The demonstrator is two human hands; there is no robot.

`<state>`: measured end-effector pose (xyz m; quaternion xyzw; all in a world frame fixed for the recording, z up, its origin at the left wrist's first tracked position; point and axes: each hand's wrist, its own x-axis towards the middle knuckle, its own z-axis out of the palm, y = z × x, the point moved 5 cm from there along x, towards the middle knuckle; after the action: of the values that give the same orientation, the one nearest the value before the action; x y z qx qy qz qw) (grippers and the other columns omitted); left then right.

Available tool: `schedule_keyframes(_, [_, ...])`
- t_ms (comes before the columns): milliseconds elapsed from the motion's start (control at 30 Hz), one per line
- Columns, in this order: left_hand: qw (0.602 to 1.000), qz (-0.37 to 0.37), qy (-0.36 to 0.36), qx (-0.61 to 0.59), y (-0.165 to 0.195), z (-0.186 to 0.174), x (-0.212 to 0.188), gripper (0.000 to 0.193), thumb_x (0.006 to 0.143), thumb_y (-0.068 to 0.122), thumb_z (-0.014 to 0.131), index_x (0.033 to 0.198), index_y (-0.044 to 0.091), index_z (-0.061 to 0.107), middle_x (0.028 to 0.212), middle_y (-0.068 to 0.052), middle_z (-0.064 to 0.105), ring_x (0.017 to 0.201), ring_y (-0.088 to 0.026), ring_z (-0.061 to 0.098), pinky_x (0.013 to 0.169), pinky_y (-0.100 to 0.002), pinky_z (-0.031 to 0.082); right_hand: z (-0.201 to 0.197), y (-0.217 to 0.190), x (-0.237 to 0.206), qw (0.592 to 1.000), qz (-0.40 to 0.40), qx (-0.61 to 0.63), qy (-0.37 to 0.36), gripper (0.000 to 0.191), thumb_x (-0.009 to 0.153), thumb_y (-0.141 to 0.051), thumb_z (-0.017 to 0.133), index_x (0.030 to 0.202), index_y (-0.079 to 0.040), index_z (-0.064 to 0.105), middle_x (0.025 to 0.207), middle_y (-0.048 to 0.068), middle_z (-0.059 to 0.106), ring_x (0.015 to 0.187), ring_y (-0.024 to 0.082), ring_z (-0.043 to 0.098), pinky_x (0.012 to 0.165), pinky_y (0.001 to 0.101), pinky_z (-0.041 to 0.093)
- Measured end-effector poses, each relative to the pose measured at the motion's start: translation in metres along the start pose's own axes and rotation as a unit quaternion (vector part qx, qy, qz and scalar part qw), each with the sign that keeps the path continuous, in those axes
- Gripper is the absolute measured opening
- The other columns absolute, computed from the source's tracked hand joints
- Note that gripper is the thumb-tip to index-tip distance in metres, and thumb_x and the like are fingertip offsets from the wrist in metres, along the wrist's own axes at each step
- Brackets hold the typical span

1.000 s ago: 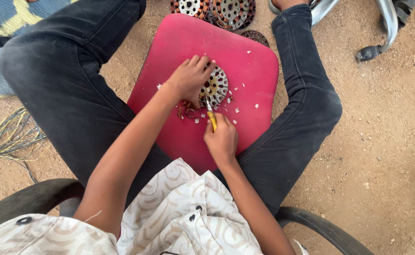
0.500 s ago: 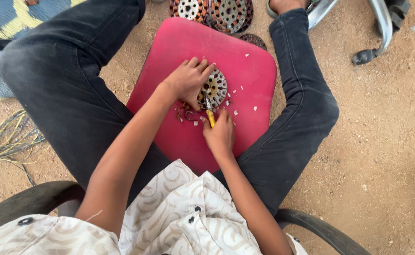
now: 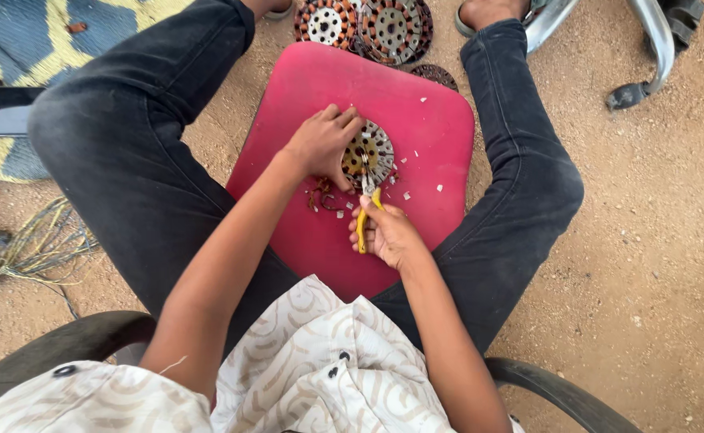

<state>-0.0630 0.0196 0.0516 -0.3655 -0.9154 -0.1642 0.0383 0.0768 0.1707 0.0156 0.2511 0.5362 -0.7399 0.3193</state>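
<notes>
A round motor stator (image 3: 374,152) with copper windings lies on a red plastic seat (image 3: 400,96) between my legs. My left hand (image 3: 320,146) presses down on the stator's left side. My right hand (image 3: 389,234) grips yellow-handled pliers (image 3: 365,210), whose jaws bite at the stator's near edge. Bits of cut copper wire (image 3: 320,196) and small white scraps (image 3: 409,195) lie on the seat beside the stator.
Two more stators (image 3: 364,26) lie on the sandy ground beyond the seat. A blue and yellow mat (image 3: 39,40) is at the upper left, loose wire strands (image 3: 35,244) at the left, metal chair legs (image 3: 652,48) at the upper right. A dark chair arm (image 3: 560,393) curves below.
My right hand has slid a little back toward me, showing more of the yellow handles. My left hand stays on the stator.
</notes>
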Motion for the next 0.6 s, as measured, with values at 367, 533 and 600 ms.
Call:
schedule_keyframes(367, [0.998, -0.013, -0.046, 0.052, 0.013, -0.004, -0.001, 0.137, 0.035, 0.048, 0.099, 0.154, 0.013, 0.041, 0.148, -0.016, 0.044, 0.130, -0.037, 0.047, 0.109, -0.048, 0.045, -0.002, -0.012, 0.002, 0.984, -0.061, 0.163, -0.044, 0.030, 0.094, -0.032, 0.070, 0.114, -0.011, 0.063, 0.080, 0.007, 0.069, 0.062, 0.017, 0.068, 0.053, 0.0280, 0.059])
schedule_keyframes(533, [0.986, -0.104, -0.096, -0.088, -0.007, -0.011, 0.013, 0.105, 0.058, 0.031, 0.093, 0.151, 0.017, 0.046, 0.150, -0.014, 0.044, 0.138, -0.040, 0.040, 0.111, -0.055, 0.037, 0.001, -0.018, -0.008, 0.984, -0.124, 0.117, -0.040, 0.035, 0.093, -0.015, 0.074, 0.121, -0.012, 0.053, 0.080, 0.011, 0.069, 0.064, 0.023, 0.073, 0.055, 0.0360, 0.062])
schedule_keyframes(600, [0.956, -0.124, -0.082, -0.252, -0.010, -0.013, 0.012, 0.069, 0.079, 0.032, 0.077, 0.143, 0.017, 0.056, 0.143, -0.011, 0.055, 0.130, -0.034, 0.050, 0.107, -0.049, 0.044, -0.001, -0.023, -0.016, 0.985, -0.141, 0.093, -0.032, 0.035, 0.093, -0.016, 0.073, 0.121, -0.014, 0.052, 0.080, 0.010, 0.069, 0.064, 0.023, 0.073, 0.055, 0.0368, 0.063])
